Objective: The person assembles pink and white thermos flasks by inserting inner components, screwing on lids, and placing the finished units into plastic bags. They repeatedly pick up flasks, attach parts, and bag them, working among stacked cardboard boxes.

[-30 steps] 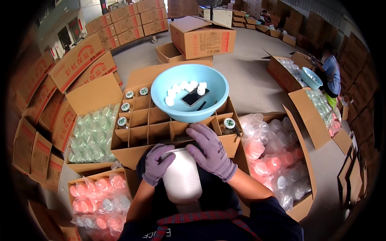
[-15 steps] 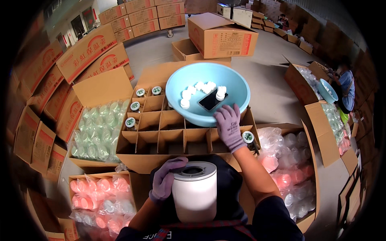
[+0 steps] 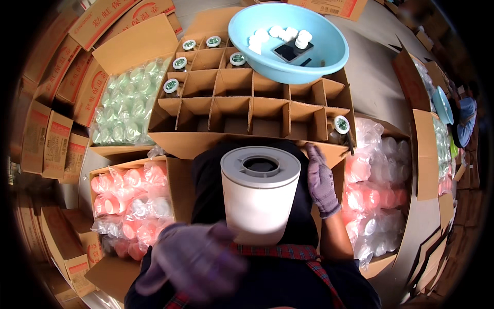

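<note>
A white round vessel (image 3: 260, 206), with a grey ring and a dark hole in its top, stands upright at my lap. My left hand (image 3: 193, 260), in a purple-grey glove, is low in front of my body, left of the vessel; motion smears its fingers. To the vessel's right, my gloved right hand (image 3: 322, 180) has its fingers stretched out beside the near edge of a divided cardboard box (image 3: 226, 143). It holds nothing that I can see. In some of the box's compartments stand bottle-like pieces with green-and-white round tops (image 3: 171, 86).
A light blue basin (image 3: 288, 72) with white caps (image 3: 276, 32) and a phone (image 3: 294, 50) sits on the divided box. Cartons of bagged green cups (image 3: 126, 105) and pink cups (image 3: 126, 201) flank me. At far right, a person (image 3: 465, 121) sits near another basin.
My right hand has left the basin's rim and come back beside the vessel. My left hand has let go of the vessel and moved down. The view has tilted downward.
</note>
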`<state>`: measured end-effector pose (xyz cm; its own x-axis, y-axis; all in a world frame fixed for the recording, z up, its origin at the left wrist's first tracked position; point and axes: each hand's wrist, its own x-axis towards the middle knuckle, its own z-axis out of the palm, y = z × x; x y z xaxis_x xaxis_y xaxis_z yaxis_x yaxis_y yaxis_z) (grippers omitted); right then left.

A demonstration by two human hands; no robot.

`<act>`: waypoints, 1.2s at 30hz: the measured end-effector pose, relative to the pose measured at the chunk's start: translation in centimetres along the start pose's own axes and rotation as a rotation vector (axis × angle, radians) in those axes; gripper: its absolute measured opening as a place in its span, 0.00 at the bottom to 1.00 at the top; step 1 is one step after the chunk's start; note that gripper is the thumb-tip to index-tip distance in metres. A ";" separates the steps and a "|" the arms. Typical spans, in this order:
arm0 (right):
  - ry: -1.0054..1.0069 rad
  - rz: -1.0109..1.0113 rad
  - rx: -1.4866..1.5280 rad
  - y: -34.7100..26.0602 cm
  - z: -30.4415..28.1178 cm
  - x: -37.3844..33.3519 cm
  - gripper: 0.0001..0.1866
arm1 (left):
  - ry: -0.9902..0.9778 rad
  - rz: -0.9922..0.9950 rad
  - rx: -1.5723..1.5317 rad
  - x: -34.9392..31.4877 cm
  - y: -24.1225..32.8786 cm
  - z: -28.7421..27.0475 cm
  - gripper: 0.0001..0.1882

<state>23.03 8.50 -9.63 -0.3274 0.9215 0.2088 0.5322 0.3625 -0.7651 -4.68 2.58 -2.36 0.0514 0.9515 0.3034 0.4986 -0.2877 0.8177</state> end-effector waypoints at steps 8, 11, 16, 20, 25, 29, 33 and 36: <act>0.084 -0.121 0.004 -0.9 0.6 -0.1 0.36 | 0.095 -0.341 -0.646 0.0 -0.2 1.0 0.28; 0.244 -0.496 0.181 -7.3 -1.4 0.0 0.34 | 0.173 -0.429 -0.846 0.7 -0.6 1.5 0.22; 0.109 -0.184 0.217 -1.3 1.1 0.7 0.40 | 0.039 0.887 -0.707 2.9 -0.5 2.6 0.42; -0.027 -0.191 0.582 -3.7 1.6 2.2 0.49 | -0.242 0.304 -0.348 2.9 -1.3 -0.7 0.46; -0.184 -0.033 0.396 -6.1 -0.4 10.8 0.28 | -0.063 -0.192 -0.734 6.5 -1.9 -0.1 0.34; 0.252 -0.481 -0.063 -5.8 1.3 14.8 0.28 | 0.096 -0.358 -1.145 7.8 -5.0 0.6 0.24; -0.166 -0.460 -0.022 -5.7 2.9 14.4 0.30 | 0.172 -0.303 -1.201 8.1 -5.3 1.8 0.26; -0.246 -0.027 -0.027 -5.1 2.6 16.1 0.30 | 0.276 -0.177 -0.840 8.5 -5.9 2.4 0.26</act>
<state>13.05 21.18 -3.96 -0.5203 0.8510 0.0717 0.5401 0.3929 -0.7442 -5.06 12.63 -5.79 -0.2293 0.9606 0.1568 -0.3224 -0.2270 0.9190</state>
